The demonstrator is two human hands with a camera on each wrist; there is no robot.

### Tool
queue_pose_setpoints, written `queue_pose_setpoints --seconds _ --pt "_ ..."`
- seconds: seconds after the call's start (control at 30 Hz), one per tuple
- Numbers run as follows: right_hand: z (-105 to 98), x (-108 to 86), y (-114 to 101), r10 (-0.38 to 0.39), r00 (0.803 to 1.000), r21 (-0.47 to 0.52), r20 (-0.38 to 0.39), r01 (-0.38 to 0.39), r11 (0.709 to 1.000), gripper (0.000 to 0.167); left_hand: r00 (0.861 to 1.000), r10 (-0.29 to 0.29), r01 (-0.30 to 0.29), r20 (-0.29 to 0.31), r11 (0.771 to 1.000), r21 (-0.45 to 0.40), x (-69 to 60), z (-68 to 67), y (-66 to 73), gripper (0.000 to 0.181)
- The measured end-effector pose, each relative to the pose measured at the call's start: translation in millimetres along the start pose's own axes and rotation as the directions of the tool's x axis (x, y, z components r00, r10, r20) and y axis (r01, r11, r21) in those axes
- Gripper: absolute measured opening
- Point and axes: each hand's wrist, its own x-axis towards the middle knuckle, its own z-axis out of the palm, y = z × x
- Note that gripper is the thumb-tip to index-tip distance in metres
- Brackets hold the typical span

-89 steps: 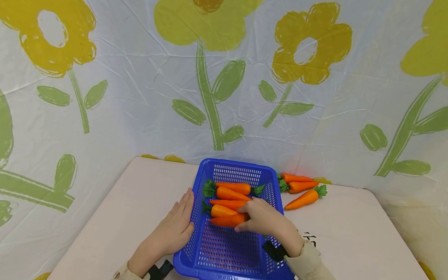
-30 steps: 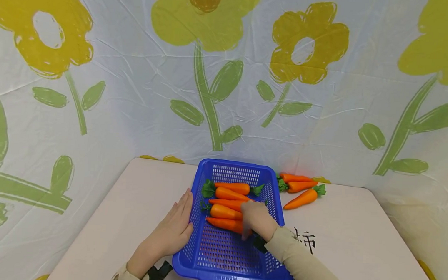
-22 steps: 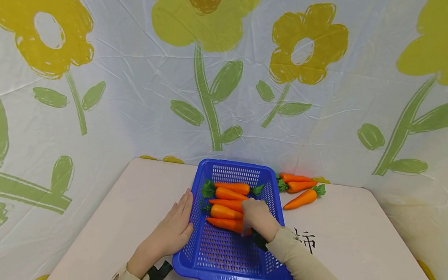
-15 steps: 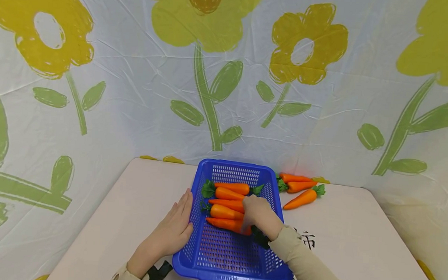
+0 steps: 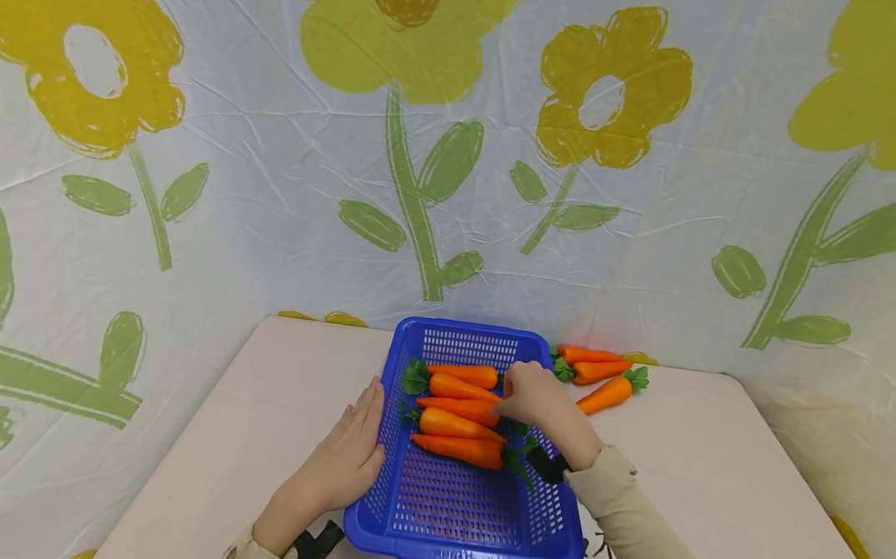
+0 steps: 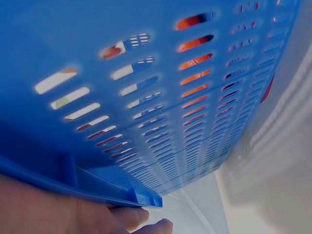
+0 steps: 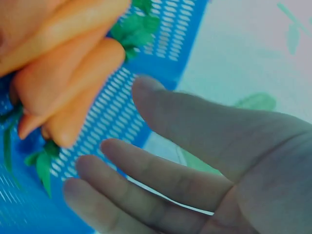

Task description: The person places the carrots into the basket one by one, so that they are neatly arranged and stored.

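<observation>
As the head view shows it, the right hand (image 5: 544, 396) has lifted off the end carrot (image 5: 459, 449), which it partly covered half a second ago; that carrot's fat end and leaves (image 5: 518, 464) now show, on the near side of the hand, and the carrot lies in the basket (image 5: 473, 557) where it did under the fingers; so the carrot seems to be let go and settled, the last in a row of five, with the hand free for more work. The other four carrots (image 5: 457, 422) lie to the left of the right hand, their tips and tops turned in mixed directions; the thumb overlaps one of them, though I cannot tell whether it touches; three loose carrots (image 5: 597, 372) lie beyond that hand on the table (image 5: 679, 490), outside the basket, just as they did, and look to be outside the work so far. The left hand (image 5: 335, 454) lies straight-fingered along the outside of the basket's left wall, its place unchanged, apparently steadying it. From the left wrist, that hand's fingers show extended at the rim, with nothing gripped; orange shows through the slots in the wall beside it. From the right wrist, thumb and fingers stand well apart with nothing between them; carrots and leaves lie ahead of the fingertips.
</observation>
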Motion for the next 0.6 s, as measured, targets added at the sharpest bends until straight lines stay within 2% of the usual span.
queue_pose_setpoints --seconds 0.03,0.17,0.33,0.53,0.6 --pt "-15 -6.5 -2 0.026 1.000 -0.035 -0.002 -0.026 0.999 0.028 1.000 0.001 -0.001 -0.003 1.000 0.002 0.1 0.2 -0.3 0.075" --pt "-35 -11.2 8 -0.004 0.998 0.010 -0.061 0.004 1.000 0.020 1.000 0.001 -0.001 -0.005 1.000 0.008 0.3 0.3 -0.8 0.075" --pt "-45 -12.4 29 -0.016 0.987 0.064 -0.161 0.026 0.998 0.014 1.000 0.003 -0.003 -0.005 1.000 0.006 0.4 0.0 -1.0 0.075" --pt "-54 -14.5 60 -0.025 0.964 0.107 -0.266 0.056 0.993 0.014 1.000 0.007 -0.007 -0.006 1.000 0.003 0.6 -1.0 0.5 0.074" --pt "-54 -16.1 71 -0.025 0.947 0.123 -0.320 0.068 0.990 0.015 1.000 0.004 -0.004 -0.007 1.000 0.002 0.4 -1.0 0.7 0.075"
